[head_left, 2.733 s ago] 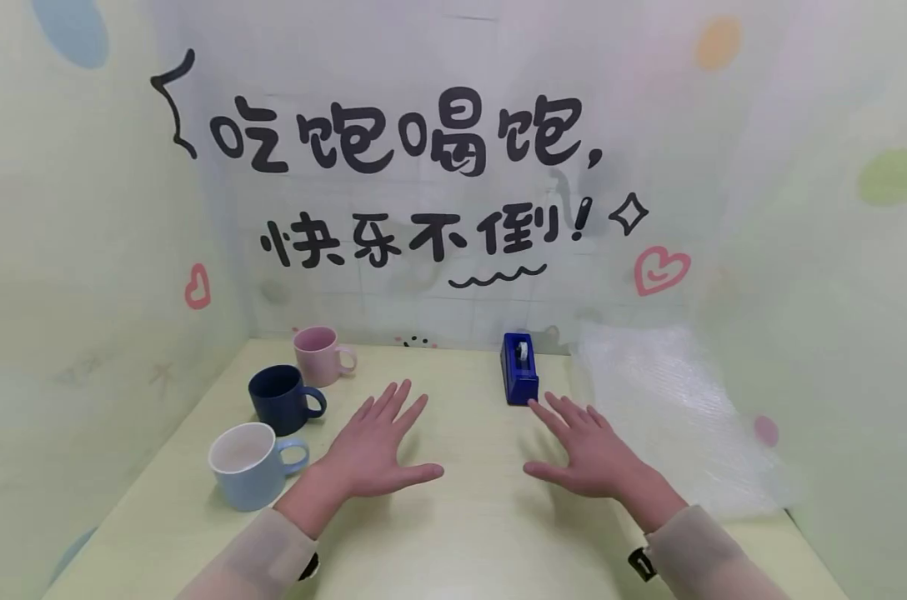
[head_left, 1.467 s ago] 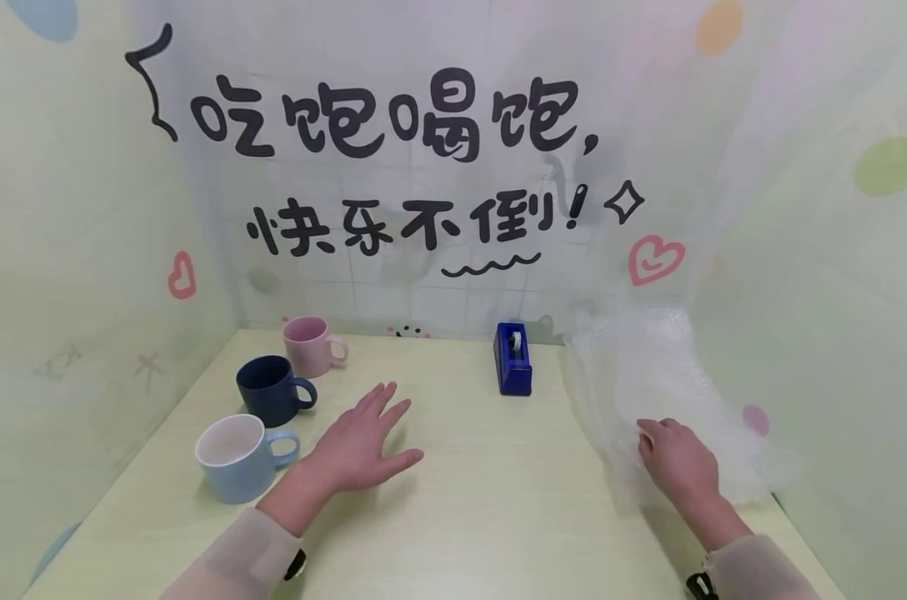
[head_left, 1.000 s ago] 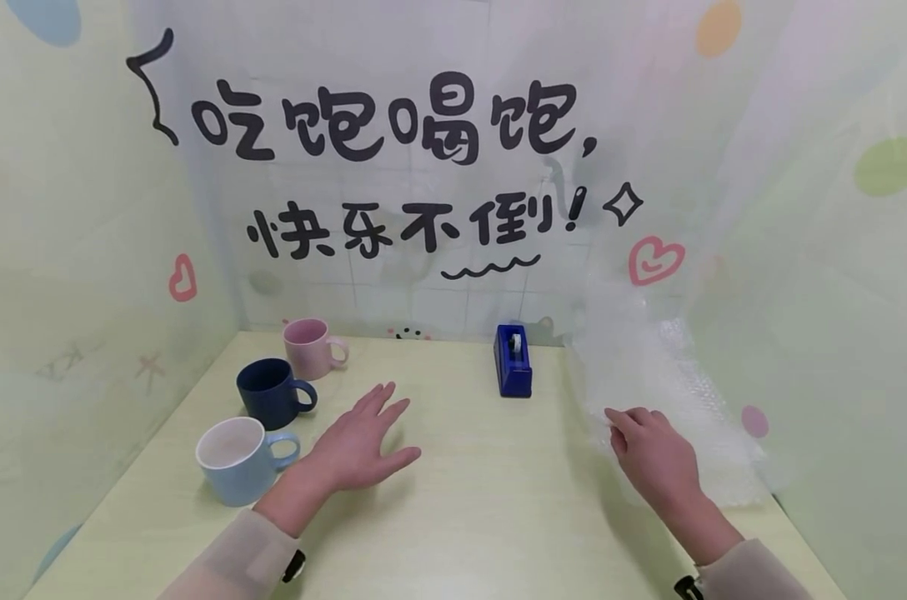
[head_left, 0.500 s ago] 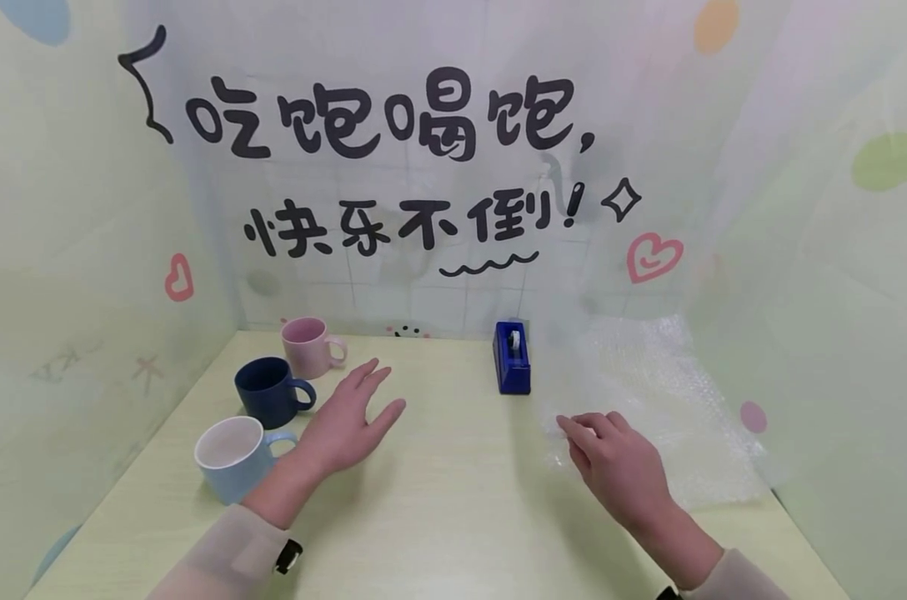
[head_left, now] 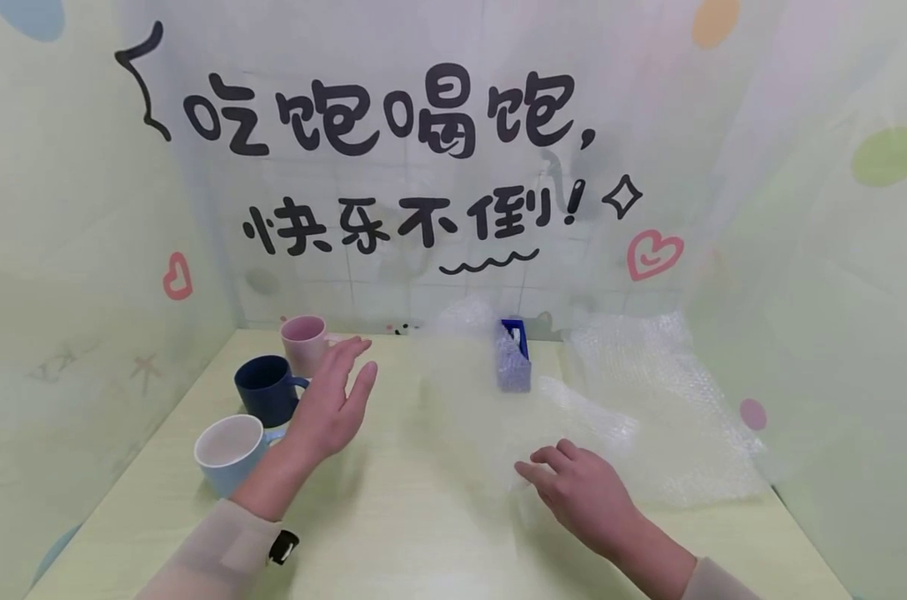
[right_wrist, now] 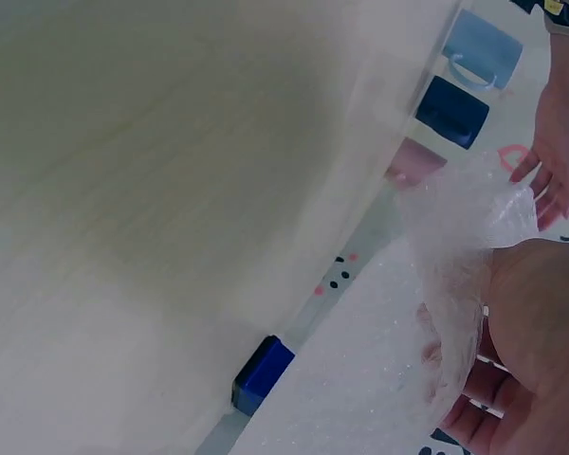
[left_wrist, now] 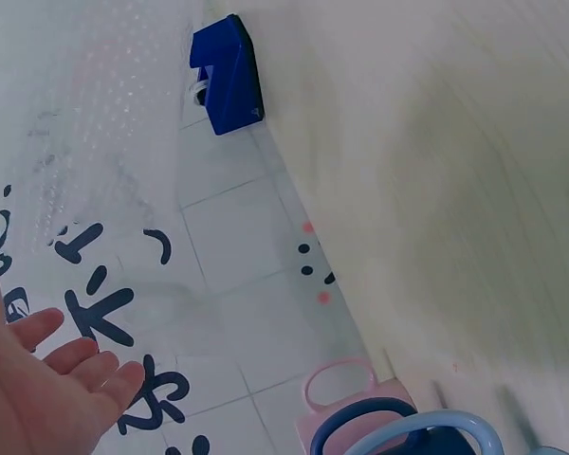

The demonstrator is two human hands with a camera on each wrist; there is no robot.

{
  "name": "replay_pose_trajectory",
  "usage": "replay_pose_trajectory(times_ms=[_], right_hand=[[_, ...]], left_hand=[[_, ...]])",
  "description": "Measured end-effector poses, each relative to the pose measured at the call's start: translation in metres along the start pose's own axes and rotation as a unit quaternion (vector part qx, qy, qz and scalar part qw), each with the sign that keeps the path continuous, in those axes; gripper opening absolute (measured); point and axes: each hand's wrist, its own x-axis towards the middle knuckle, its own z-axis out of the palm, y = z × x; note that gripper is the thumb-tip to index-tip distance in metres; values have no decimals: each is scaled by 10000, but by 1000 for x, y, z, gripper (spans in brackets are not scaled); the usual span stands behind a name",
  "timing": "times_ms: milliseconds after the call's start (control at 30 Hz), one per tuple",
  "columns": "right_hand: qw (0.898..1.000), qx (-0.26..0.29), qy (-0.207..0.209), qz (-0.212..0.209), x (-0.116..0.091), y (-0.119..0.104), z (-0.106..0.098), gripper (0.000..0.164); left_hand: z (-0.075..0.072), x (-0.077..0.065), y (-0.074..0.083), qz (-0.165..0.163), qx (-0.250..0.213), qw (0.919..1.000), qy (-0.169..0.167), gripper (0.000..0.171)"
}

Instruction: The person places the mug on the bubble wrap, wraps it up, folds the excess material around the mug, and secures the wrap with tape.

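Note:
My right hand (head_left: 584, 504) pinches the edge of a clear bubble wrap sheet (head_left: 464, 392), which is lifted above the middle of the table. Part of that sheet hangs in front of the blue tape dispenser (head_left: 524, 333), veiling it. In the right wrist view, the bubble wrap (right_wrist: 360, 370) lies against the fingers and partly covers them. My left hand (head_left: 326, 408) hovers with loosely straight fingers and holds nothing. It is nearest the dark blue mug (head_left: 262, 396) and the pink mug (head_left: 301, 346), hiding parts of their handles. A light blue mug (head_left: 228, 458) stands nearer, behind the left wrist.
More bubble wrap (head_left: 678, 425) lies flat at the right of the pale table (head_left: 416, 542). Printed fabric walls (head_left: 371, 287) enclose the table at the back and both sides, with black lettering on the back one.
My right hand has taken hold of a bubble wrap sheet and drawn it leftward off the right-hand pile, across the tape dispenser. My left hand has shifted left and turned toward the mugs.

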Motion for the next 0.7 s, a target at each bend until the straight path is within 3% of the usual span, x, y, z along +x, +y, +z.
replay_pose_trajectory(times_ms=[167,267,367,433,500,567,700], right_hand=[[9978,12,-511,-417,-3,-2,4,46],[9951,-13,-767,-618,-5,-1,6,45],[9934,87,-889,-719,-5,2,10,42],[9916,351,-1011,-727,-6,4,11,42],[9847,831,-1399,-621,-6,8,11,43],[9660,1497,-2087,-291,-7,11,10,44],[9014,2663,-3318,808,-3,20,9,52]], left_hand=[[-1,-2,-2,13,190,9991,-374,51],[-2,-3,-5,130,472,9944,-934,49],[-4,-5,-10,169,781,9764,-2006,49],[-5,-8,-13,79,809,9581,-2746,58],[-5,-13,-16,-168,807,9391,-3336,75],[-4,-19,-20,-480,774,9238,-3718,95],[1,-28,-26,-841,940,8988,-4199,122]])
